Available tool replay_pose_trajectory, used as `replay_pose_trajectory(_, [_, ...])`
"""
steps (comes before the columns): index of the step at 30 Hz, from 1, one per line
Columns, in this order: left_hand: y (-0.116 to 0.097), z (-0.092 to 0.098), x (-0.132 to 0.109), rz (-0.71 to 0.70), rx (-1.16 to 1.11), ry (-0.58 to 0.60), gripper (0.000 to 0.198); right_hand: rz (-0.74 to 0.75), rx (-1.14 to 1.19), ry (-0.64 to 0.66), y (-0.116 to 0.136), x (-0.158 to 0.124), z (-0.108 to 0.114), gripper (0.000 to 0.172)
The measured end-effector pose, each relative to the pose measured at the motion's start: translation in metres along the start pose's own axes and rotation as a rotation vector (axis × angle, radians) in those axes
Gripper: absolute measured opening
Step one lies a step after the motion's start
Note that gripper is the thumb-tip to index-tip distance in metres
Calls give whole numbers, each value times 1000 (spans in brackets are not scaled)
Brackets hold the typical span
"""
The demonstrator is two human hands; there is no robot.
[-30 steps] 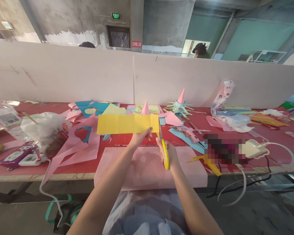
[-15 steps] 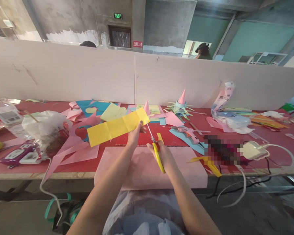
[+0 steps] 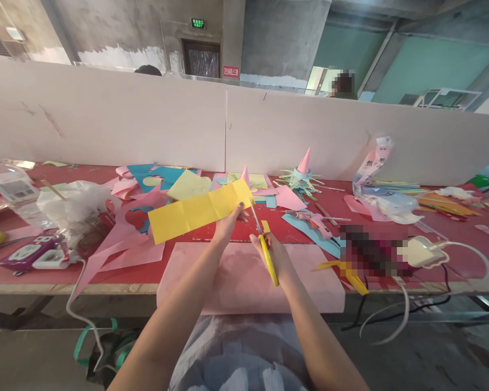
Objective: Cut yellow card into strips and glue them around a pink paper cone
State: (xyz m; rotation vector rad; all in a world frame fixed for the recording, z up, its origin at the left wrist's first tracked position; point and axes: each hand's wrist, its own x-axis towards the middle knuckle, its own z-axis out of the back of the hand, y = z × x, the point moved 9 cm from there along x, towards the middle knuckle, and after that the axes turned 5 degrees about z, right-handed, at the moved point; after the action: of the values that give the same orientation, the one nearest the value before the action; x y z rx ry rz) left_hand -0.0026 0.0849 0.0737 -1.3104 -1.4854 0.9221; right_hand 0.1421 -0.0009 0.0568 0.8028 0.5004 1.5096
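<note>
My left hand (image 3: pixel 227 224) pinches the right end of a long creased yellow paper strip (image 3: pixel 195 210), held above the red table and tilted down to the left. My right hand (image 3: pixel 274 255) grips yellow-handled scissors (image 3: pixel 264 245); their blades point up at the strip's right end. A small yellow offcut (image 3: pixel 265 226) lies just right of the blades. A pink sheet (image 3: pixel 248 279) lies under both hands at the table's front edge.
Pink and blue paper scraps (image 3: pixel 146 184), pink paper cones (image 3: pixel 303 161), a glue gun (image 3: pixel 315 219), a white plastic bag (image 3: pixel 71 203), a purple power strip (image 3: pixel 30 256), a white adapter with cables (image 3: pixel 421 251). A beige partition (image 3: pixel 146 119) closes the back; another person's head shows beyond it.
The strip went from level to tilted down-left, and a small yellow piece came off its right end. The scissors swung away to the left, then back up to the strip's right end.
</note>
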Motion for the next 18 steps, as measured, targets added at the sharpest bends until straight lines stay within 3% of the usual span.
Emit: replay_pose_trajectory(18, [4,-2,0,25,-7,23,36,-3,61,-14,-2,1,-2,27])
